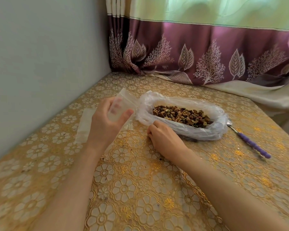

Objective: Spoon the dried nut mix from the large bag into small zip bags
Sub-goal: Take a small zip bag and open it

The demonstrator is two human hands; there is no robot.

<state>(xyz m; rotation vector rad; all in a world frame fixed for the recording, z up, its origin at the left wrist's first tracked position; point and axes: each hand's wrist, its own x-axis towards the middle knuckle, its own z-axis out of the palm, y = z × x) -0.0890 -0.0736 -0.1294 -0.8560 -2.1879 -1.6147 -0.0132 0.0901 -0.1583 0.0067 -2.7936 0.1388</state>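
1. Gold floral tablecloth [140, 189] covered the table, which sat in a corner: plain wall across the left of the frame, purple leaf-print curtain [207, 52] across the top right.
2. Large bag [182, 129] lay mid-frame, right of centre, mouth rolled open wide, with the dried nut mix [180, 116] exposed inside. It looked well filled.
3. Left hand [105, 124] was raised, left of centre, thumb and fingers pinching a small zip bag [122, 104] held just beside the large bag's left end. The zip bag looked empty; whether its mouth was open couldn't be told.
4. Right hand [163, 139] sat at the near-left rim of the large bag, fingers curled on the plastic edge. It appeared to be gripping the film, but the fingertips were hidden, so not certain.
5. Spoon [250, 142], purple handle, lay on the cloth at mid-right, bowl tucked against the large bag's right end. Neither hand was on it.
6. More flat small bags [85, 125] lay on the cloth at mid-left, partly behind the left wrist. Count unclear.
7. Progress, as a judgement: near the start. No filled or sealed zip bag was visible anywhere.
8. Left to do: open the zip bag, pick up the spoon, scoop, seal, repeat for the remaining bags.
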